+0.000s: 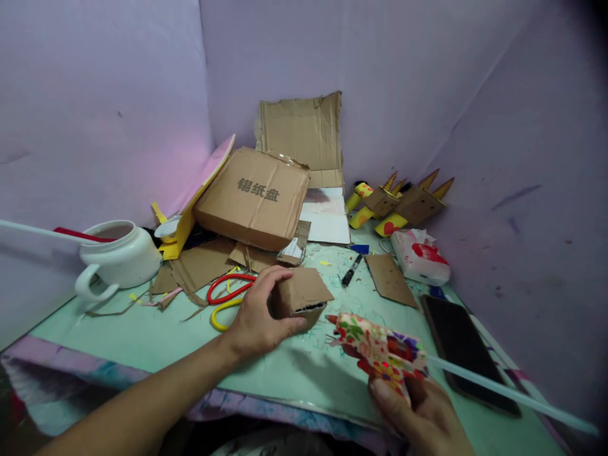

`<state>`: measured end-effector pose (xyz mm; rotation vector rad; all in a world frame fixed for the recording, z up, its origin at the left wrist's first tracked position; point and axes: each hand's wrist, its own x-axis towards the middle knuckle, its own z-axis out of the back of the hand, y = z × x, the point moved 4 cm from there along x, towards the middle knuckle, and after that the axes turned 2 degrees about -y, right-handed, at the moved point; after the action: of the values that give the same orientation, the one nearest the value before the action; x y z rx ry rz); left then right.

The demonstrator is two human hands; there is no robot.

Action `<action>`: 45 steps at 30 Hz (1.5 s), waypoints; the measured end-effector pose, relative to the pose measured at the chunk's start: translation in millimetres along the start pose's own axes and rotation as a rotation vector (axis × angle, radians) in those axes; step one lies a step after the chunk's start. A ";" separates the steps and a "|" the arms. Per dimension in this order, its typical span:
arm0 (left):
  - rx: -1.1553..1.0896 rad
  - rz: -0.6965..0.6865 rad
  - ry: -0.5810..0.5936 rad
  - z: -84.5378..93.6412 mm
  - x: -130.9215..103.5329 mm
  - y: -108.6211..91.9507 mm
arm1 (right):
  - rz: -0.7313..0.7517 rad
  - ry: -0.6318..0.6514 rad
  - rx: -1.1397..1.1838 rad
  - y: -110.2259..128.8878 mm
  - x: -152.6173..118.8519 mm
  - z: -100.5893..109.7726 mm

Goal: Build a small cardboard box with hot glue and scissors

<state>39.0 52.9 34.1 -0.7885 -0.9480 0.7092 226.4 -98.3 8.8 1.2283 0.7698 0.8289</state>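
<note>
A small cardboard box [306, 290] sits on the pale green table, with a dark gap below its top flap on the near right side. My left hand [263, 310] is closed round the box's left side, thumb in front and fingers over the top. In my right hand [418, 405] is a flower-patterned glue gun [377, 345], gripped by its handle. A long translucent glue stick [513, 389] runs out of its back. The nozzle points left at the box, slightly apart from it. Scissors [228, 297] with red and yellow handles lie left of the box, partly hidden by my left hand.
At the left stands a white mug [118, 253]. A larger cardboard box [254, 199] leans at the back among cardboard scraps [199, 263]. On the right are a black pen [351, 271], a cardboard piece [389, 278], a tissue pack [420, 256], a phone [468, 351] and horned cardboard figures [403, 202].
</note>
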 end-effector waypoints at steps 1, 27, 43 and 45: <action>-0.001 0.004 0.009 -0.9 -0.2 0.2 | 0.035 0.014 -0.061 -3.1 -1.2 -2.3; 0.145 -0.047 0.056 -2.3 -4.4 0.3 | 0.120 0.101 0.036 -3.0 -18.2 -39.8; 0.170 -0.129 0.090 -2.7 -5.3 2.2 | 0.119 0.219 -0.004 -12.8 -10.9 -42.7; 0.182 -0.140 0.098 -3.0 -5.9 3.5 | 0.125 0.258 -0.051 -12.3 -10.8 -42.1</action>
<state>38.6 49.1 27.6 -0.5850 -0.8290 0.6196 186.4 -89.2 -9.9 1.1457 0.8796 1.1183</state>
